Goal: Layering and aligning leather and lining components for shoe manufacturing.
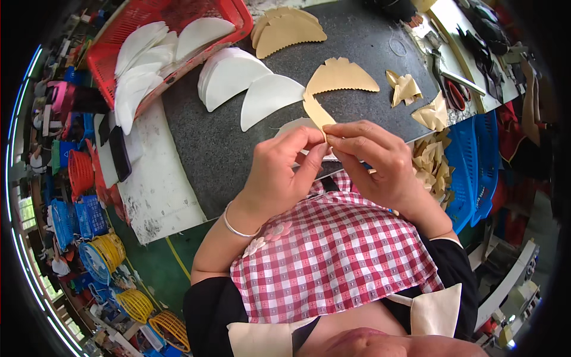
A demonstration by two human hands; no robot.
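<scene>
Both hands meet at the near edge of the dark work surface (196, 140). My left hand (279, 169) and my right hand (377, 157) pinch a narrow tan paper-like piece (319, 114) between their fingertips; its far end reaches the tan curved pieces. Behind the fingers, part of a white curved piece (295, 125) shows, mostly hidden. Just beyond lie white half-moon pieces (270, 98), next to a stack of the same shape (229, 77). Tan crescents with notched edges (342, 77) rest ahead of my hands, and another tan stack (288, 33) lies farther off.
A red basket (242, 21) holding white pieces (146, 56) stands at the far left. Crumpled tan scraps (405, 89) and scissors (457, 95) lie on the right. More scraps (433, 163) and blue baskets (470, 172) sit below the right edge. A dark phone-like object (119, 154) lies left.
</scene>
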